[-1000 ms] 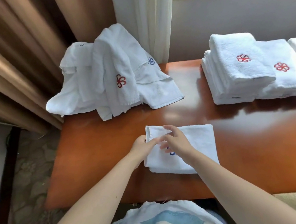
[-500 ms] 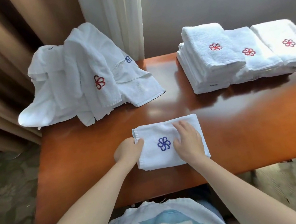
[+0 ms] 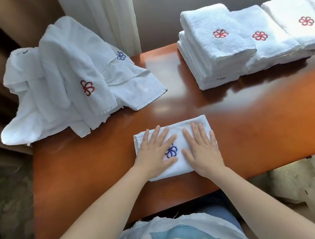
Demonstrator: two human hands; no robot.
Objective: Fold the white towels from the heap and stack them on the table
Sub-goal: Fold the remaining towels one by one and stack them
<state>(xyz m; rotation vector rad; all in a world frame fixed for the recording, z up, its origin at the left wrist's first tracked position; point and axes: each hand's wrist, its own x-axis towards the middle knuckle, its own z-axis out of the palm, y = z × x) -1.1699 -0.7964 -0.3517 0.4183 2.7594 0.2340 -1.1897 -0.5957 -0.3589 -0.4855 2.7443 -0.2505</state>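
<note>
The small folded white terry towel with a blue flower emblem [image 3: 178, 126] lies near the front edge of the glossy orange-brown wooden table [image 3: 258, 134], under the left hand [image 3: 154, 155] and right hand [image 3: 201, 149], fingers [image 3: 156, 135] straight, spread, pressing, gripping nothing. Soft, light and limp, it likely wants lifting from beneath its folded sides, or it falls open

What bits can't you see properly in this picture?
Head view only:
- Folded towel: mostly covered by the left hand and right hand pressing flat on it.
- Heap: towels overlap, so their number can't be counted.
- Rightmost stack: cut off by the picture's right edge.
</note>
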